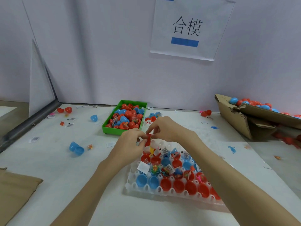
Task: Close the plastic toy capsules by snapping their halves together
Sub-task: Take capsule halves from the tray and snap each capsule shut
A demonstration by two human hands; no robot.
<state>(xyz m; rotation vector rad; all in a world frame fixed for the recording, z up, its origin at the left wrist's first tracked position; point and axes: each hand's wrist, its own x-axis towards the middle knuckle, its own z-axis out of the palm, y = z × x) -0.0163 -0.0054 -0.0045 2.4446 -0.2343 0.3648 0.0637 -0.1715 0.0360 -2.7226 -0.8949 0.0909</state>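
Capsule halves point(179, 186): smooth, glossy plastic, red and blue. Holding tray point(143, 190): translucent white plastic, slightly shiny. Bin point(109, 128): smooth green plastic. Worktop point(81, 185): matt white, faintly scuffed surface. Box point(236, 121): rough brown corrugated cardboard with torn edges. Wall sign point(187, 30): matt white paper behind a clear glossy sheet. Labels point(33, 139): thin printed paper.

The one camera sits on my head, looking forward and down across the white table point(48, 160) toward the partition wall point(97, 54) at its far edge. It is close: my forearms enter from the bottom edge. The wide lens seems to bend the edges. No second view shares this scene.
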